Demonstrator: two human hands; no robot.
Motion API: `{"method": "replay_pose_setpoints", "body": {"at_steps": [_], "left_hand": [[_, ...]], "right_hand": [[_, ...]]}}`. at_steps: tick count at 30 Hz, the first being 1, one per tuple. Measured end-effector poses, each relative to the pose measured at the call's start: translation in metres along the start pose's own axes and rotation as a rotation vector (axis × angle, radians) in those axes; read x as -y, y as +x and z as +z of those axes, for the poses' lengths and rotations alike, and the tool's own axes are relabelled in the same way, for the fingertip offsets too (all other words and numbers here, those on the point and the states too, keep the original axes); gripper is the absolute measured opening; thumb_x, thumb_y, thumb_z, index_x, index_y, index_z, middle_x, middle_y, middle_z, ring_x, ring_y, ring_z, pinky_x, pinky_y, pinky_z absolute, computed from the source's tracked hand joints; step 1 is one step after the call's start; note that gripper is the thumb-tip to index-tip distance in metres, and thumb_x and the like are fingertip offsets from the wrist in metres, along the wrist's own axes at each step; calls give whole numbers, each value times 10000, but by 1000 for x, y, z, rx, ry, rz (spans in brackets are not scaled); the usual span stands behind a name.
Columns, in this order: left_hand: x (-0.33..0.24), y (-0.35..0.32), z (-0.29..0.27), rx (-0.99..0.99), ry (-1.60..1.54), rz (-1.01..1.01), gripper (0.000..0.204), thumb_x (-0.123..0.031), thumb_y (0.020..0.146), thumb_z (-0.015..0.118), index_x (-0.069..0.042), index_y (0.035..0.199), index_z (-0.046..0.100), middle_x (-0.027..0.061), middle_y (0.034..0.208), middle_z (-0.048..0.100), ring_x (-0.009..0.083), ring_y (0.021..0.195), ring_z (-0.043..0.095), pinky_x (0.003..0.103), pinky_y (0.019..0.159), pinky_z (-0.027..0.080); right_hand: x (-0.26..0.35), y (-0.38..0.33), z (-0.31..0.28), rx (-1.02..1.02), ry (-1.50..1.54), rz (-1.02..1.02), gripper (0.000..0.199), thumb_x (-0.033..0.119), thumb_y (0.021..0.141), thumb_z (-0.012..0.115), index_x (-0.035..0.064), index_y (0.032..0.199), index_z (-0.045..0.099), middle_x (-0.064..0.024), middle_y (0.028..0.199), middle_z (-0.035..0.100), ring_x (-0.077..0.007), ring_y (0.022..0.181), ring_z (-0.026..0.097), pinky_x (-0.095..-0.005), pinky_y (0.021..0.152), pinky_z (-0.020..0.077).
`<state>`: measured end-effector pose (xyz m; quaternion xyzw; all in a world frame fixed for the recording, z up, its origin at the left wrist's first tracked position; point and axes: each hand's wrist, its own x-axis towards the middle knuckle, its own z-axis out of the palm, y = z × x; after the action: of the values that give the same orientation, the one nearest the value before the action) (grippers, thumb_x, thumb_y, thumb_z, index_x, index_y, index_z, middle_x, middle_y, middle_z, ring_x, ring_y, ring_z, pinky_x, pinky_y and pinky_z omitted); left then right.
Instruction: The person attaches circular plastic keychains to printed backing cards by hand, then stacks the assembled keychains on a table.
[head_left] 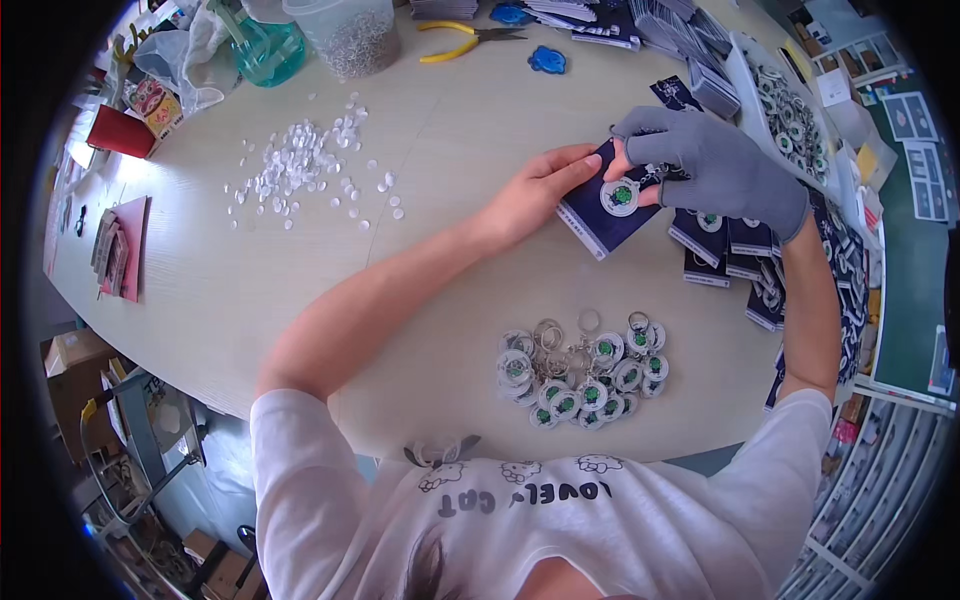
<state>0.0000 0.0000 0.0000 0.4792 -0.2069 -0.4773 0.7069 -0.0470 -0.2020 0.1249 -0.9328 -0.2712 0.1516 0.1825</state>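
At the tabletop (440,130), your bare left hand (562,178) has its grip closed on the upper left edge of a dark blue card (597,232), thumb on top, probably to steady it while leaving most of its face uncovered. Your right hand (700,165), in a grey fingerless glove (735,160), brings thumb and fingertips around a round charm (620,197) with a green design; the grip appears pinched on its rim, likely so the charm can be guided against the card. Card and charm sit between your hands, right of centre, the card tilted with its pale lower edge toward you.

Close to your body lies a cluster of keyring charms (595,375), apparently placed there for easy reach. By your right forearm, carded charms (725,240) overlap in a loose heap, away from the loose ones, perhaps to avoid mixing them. Clear discs (300,160) spread well to the left, out of your hands' way. Yellow-handled pliers (455,45) rest at the far side, beside a clear tub (357,40) of small metal pieces.
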Motion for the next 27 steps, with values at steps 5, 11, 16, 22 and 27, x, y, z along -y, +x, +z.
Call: {"method": "replay_pose_setpoints", "body": {"at_steps": [5,11,16,22,27], "left_hand": [[2,2,-3,-16,-87,70,479,-262,1037,497,-17,1442,416,82,1287,586,139,1176,559,306,1019,438],[9,4,7,10,-288,64,456,-223,1051,456,-30,1453,365,89,1328,548,165,1218,552,349,1046,456],[8,2,9,18,-337,49,455,-217,1049,458,-29,1453,366,90,1310,561,167,1196,570,353,1036,472],[2,4,0,-107,-424,-1,441,-187,1045,463,-28,1448,374,79,1274,583,162,1160,592,342,1011,494],[10,7,2,-116,-321,84,435,-186,1047,461,-18,1439,377,91,1275,579,161,1164,589,337,1000,504]], "right_hand": [[4,-2,-6,-131,-113,-18,394,52,719,772,67,1098,665,-66,1046,617,-228,954,652,-346,814,513],[-8,-10,-3,-198,-26,-30,434,121,715,788,56,1118,641,-63,1066,604,-214,806,641,-342,758,515],[0,-8,-1,-68,-30,99,394,162,732,782,39,1071,624,-62,1054,601,-223,769,637,-340,732,511],[2,-19,-1,-298,3,-71,357,133,730,793,12,1034,652,-102,1020,654,-255,946,663,-349,834,513],[-3,-21,-6,-342,0,-14,401,152,746,797,48,1122,703,-112,1061,620,-264,987,611,-349,849,484]]}}
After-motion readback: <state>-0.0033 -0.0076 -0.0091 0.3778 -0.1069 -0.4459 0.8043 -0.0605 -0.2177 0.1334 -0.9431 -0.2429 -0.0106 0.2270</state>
